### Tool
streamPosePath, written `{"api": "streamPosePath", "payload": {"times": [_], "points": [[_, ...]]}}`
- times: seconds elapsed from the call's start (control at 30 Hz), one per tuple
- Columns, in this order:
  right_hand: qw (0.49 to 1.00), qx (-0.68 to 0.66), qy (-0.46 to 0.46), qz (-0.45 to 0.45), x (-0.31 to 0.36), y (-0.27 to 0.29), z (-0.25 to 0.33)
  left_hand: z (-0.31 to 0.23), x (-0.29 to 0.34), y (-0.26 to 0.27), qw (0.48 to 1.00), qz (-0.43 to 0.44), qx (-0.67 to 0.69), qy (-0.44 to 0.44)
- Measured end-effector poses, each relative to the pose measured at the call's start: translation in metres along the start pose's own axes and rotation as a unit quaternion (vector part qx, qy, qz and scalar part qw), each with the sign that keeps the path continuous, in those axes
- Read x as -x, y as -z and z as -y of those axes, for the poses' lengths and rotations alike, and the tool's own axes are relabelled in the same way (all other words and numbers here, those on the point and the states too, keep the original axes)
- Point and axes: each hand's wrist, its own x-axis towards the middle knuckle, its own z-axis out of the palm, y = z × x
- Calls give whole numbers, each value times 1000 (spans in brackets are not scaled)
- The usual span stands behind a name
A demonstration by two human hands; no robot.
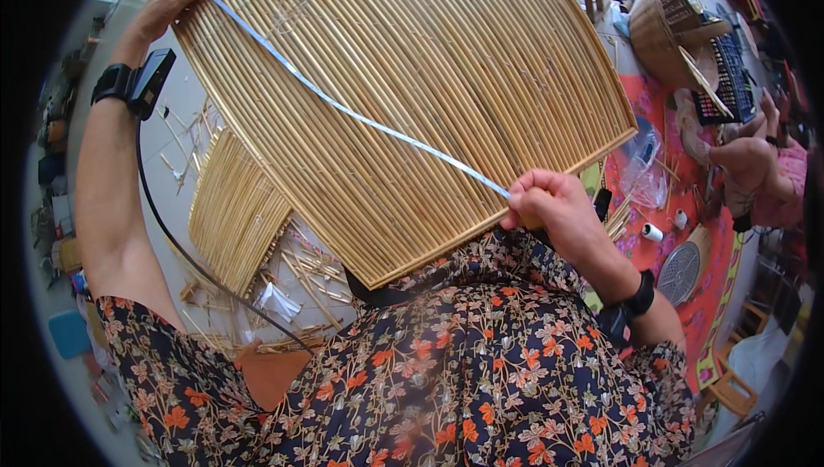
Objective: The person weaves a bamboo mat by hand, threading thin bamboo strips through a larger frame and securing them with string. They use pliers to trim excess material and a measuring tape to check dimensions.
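A large panel of thin straw-coloured reeds point(446, 63), set side by side within a narrow frame, fills the upper middle and reaches down against my clothing. A pale blue-white tape measure point(360, 117) runs slackly across its face from upper left to lower right. My left hand point(176, 5) pinches the tape's far end at the panel's upper left corner. Near the bottom edge my right hand point(554, 209) is closed on the tape's other end, thumb and finger pressed together. Something yellowish shows under the right fingers, mostly hidden.
A smaller reed panel point(236, 214) lies on the floor at left, beside loose reed pieces point(318, 274). At right, a red cloth point(631, 248) bears white thread spools point(652, 233) and a round perforated disc point(681, 271). Beyond are a woven basket point(665, 29) and another person's hand point(747, 162).
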Motion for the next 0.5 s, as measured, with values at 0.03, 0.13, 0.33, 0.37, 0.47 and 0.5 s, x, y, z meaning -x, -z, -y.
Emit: {"api": "streamPosePath", "payload": {"times": [0.03, 0.13, 0.33, 0.37, 0.47, 0.5], "points": [[1000, -19, -6, -3, -5, 1, 2, -1, -1, 0, 1000, 2, 3, 5], [998, -67, 4, 12, -24, 15, 8, -9, 3, -3, 1000, -7, -13, 20], [997, -80, 18, 12, -54, 27, 25, 7, 17, -5, 993, -12, 42, 110], [998, -66, 16, 15, -59, 29, 31, 15, 20, -6, 991, -19, 73, 113], [999, -27, 6, 17, -82, 51, 55, 22, 26, -9, 984, -11, 107, 142], [999, -26, 15, 28, -92, 59, 64, 30, 32, -7, 983, -19, 114, 145]]}}
